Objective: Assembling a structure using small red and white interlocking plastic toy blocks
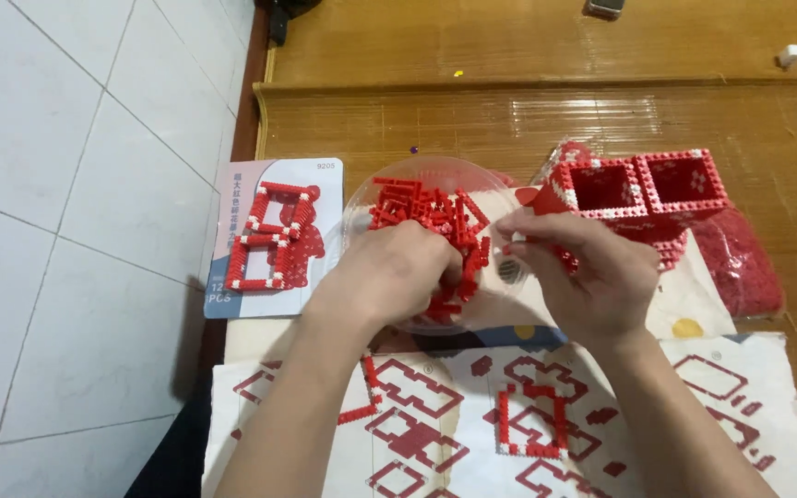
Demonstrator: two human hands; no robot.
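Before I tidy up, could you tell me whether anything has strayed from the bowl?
Yes: two tiny loose beads lie apart from the clear bowl, a purple bead just beyond its rim and a yellow bead farther up the mat.

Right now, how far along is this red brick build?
Done: a red two-cell box stands assembled at upper right, and a small red frame lies on the instruction sheet. In hand: the left hand digs in the clear bowl of loose red bricks; the right hand pinches a small piece. Left: many bricks remain loose.
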